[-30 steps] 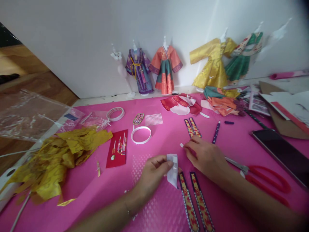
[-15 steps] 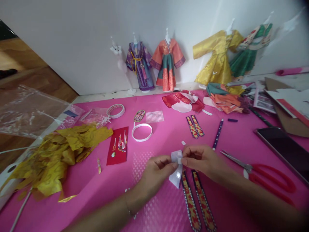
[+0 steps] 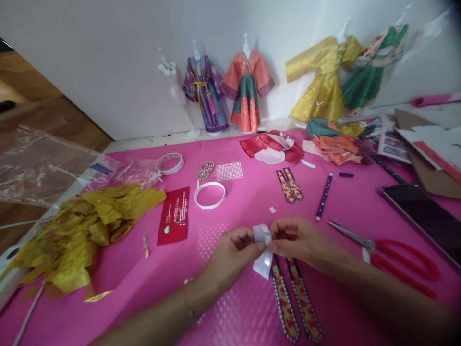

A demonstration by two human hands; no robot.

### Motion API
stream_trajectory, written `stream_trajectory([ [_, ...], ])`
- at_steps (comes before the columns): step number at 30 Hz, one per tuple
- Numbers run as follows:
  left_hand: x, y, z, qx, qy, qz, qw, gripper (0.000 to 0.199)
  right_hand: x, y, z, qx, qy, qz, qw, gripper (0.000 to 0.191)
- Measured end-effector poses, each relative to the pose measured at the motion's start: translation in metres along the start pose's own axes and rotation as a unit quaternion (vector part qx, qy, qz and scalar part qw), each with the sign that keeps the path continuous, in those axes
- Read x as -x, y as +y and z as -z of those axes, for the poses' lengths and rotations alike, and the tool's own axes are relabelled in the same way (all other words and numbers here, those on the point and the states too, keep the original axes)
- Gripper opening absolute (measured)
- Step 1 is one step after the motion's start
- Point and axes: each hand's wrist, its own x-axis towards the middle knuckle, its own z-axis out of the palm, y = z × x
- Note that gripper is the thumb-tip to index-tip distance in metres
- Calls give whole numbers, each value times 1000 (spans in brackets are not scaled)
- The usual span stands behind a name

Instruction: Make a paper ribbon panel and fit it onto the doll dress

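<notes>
Between finger and thumb, my left hand [image 3: 230, 257] pinches a small white strip [image 3: 261, 269], with translucent, shiny patches; whether it is cloth or paper I cannot tell. My right hand [image 3: 300, 242] is closed at the strip's right edge, its fingertips pinching that edge. Just beneath the hands lie two long patterned bands [image 3: 285, 307] edged with bead-like dots, their upper ends partly hidden. A tiny white scrap [image 3: 272, 210] rests on the pink mat [image 3: 248, 202] beyond my fingers. Two shorter patterned bands [image 3: 290, 185] lie farther back.
Red-handled scissors [image 3: 370, 246], a dotted pen [image 3: 324, 196] and a phone [image 3: 425, 216] lie to the right. On the left are yellow fabric [image 3: 104, 216], a red card [image 3: 173, 216] and rolls of white tape [image 3: 211, 206]. Small dressed mannequins [image 3: 248, 91] stand along the back wall.
The view has shifted slightly. My right fingers have moved a little lower against the white strip, which both hands still hold.
</notes>
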Motion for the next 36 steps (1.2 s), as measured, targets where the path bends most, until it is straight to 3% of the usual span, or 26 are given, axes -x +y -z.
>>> stream_trajectory([
  [6,1,0,1,-21,-12,4,1000,29,1,0,0,16,-5,-16,1000,16],
  [13,0,-1,0,-21,-15,10,1000,31,1,-1,-3,-20,-5,-11,1000,20],
  [26,2,1,0,-11,-36,17,999,35,0,-1,-1,34,7,-26,999,29],
  [30,1,2,1,-15,-21,23,999,31,0,-1,0,3,-26,-12,1000,24],
  [36,0,2,3,-7,-22,31,999,29,2,-3,-1,0,-21,-28,999,17],
])
